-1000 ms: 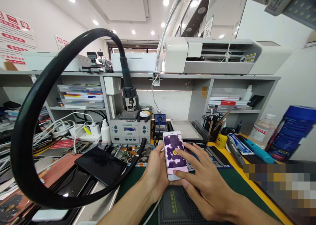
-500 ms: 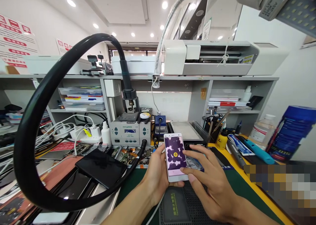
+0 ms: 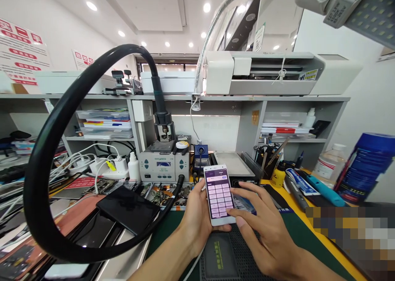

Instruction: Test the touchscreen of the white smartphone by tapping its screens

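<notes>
The left hand [image 3: 195,220] is curled round a white, slab-shaped smartphone [image 3: 219,195], cradling it from seven to ten o'clock, with fingertips showing beneath its lower edge. The right hand [image 3: 264,225] comes in from four o'clock, its fingers loosely spread and gripping nothing; one fingertip is at the lower right of the lit screen, though whether it presses the glass cannot be told.

As for progress, the phone is powered on and showing a page with a grid of pale pink boxes below a dark header; the print is too small to read. The handset looks whole, with its front in place. I judge the screen handling to be under way, with nothing to mark it as finished; how many steps are left cannot be told.

At six o'clock, below the phone, lies a black perforated mat [image 3: 240,262] on a dark green work surface [image 3: 166,232]. A thin white cable [image 3: 194,267] runs up towards the left hand at seven; its upper end is hidden. At nine is a shallow tray of loose circuit boards [image 3: 160,193], and beyond it a glossy black flat panel [image 3: 128,209]. A boxy grey bench station [image 3: 168,170] stands at ten, a small yellow bottle [image 3: 278,177] between two and three.
</notes>
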The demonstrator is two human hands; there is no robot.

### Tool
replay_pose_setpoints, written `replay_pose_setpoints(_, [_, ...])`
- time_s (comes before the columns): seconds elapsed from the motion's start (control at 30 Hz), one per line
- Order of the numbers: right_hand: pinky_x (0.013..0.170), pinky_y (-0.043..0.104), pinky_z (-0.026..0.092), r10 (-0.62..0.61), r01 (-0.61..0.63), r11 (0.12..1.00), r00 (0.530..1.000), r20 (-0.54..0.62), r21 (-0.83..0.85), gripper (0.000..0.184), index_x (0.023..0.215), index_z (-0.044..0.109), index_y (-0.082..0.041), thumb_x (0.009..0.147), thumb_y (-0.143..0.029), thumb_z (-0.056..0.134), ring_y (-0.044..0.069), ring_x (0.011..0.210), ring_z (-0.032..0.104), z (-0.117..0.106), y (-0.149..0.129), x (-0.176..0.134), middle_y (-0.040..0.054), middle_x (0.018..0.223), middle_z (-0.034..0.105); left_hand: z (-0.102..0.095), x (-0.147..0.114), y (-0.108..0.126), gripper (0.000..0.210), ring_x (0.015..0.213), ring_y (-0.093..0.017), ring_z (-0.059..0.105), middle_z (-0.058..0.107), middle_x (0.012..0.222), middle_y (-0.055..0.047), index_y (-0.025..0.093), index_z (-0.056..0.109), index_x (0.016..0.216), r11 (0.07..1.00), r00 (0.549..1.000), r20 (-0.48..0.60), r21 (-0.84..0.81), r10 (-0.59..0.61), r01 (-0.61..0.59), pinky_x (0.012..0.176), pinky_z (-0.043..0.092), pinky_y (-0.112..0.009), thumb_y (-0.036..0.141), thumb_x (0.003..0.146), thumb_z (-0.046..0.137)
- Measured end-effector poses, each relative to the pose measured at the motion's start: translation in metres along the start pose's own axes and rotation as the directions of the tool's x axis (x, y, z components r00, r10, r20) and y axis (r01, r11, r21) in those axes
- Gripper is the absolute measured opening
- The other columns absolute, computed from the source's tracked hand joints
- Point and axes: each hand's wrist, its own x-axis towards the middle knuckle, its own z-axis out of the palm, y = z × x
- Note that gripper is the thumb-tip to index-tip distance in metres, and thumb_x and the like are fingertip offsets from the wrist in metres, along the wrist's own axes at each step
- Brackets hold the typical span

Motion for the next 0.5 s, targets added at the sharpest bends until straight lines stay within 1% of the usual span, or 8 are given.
replay_pose_setpoints(0.1, [0.104,0.060,0.040,0.019,-0.019,1.000,1.000,0.004,-0.011,0.030,0.110,0.067,-0.016,0.087,-0.005,0.052,0.037,0.135,0.038,0.000,0.001,0.000,0.0158,0.133,0.052,0.000,0.001,-0.002,0.062,0.067,-0.020,0.062,0.063,0.089,-0.009,0.017,0.067,0.120,1.000,1.000,0.001,-0.005,0.004,-0.004,0.047,0.052,-0.030,0.064,0.094,0.036])
replay_pose_setpoints(0.3, [0.104,0.058,0.040,0.040,-0.040,0.999,0.999,-0.011,0.005,0.033,0.113,0.066,-0.017,0.085,-0.006,0.054,0.037,0.135,0.038,0.001,0.001,-0.001,0.0150,0.135,0.049,-0.003,0.002,-0.012,0.061,0.071,-0.020,0.064,0.066,0.097,-0.009,0.019,0.069,0.119,1.000,0.999,0.032,0.001,0.031,-0.031,0.043,0.051,-0.026,0.067,0.090,0.046])
replay_pose_setpoints(0.4, [0.105,0.058,0.040,0.059,-0.058,0.998,0.997,-0.050,0.009,0.035,0.117,0.065,-0.017,0.085,-0.007,0.055,0.036,0.134,0.040,0.002,0.003,-0.001,0.0151,0.136,0.050,-0.003,0.002,-0.014,0.062,0.068,-0.020,0.063,0.066,0.093,-0.009,0.019,0.069,0.119,0.999,0.999,0.038,0.005,0.034,-0.035,0.043,0.052,-0.026,0.068,0.089,0.047])
replay_pose_setpoints(0.5, [0.104,0.059,0.041,0.124,-0.129,0.991,0.984,-0.127,-0.030,0.033,0.115,0.067,-0.018,0.087,-0.009,0.053,0.036,0.132,0.043,0.003,0.008,-0.002,0.0144,0.134,0.052,-0.001,0.000,-0.013,0.061,0.071,-0.021,0.063,0.065,0.092,-0.009,0.018,0.069,0.118,0.999,0.999,0.023,0.002,0.034,-0.034,0.043,0.051,-0.027,0.067,0.090,0.047])
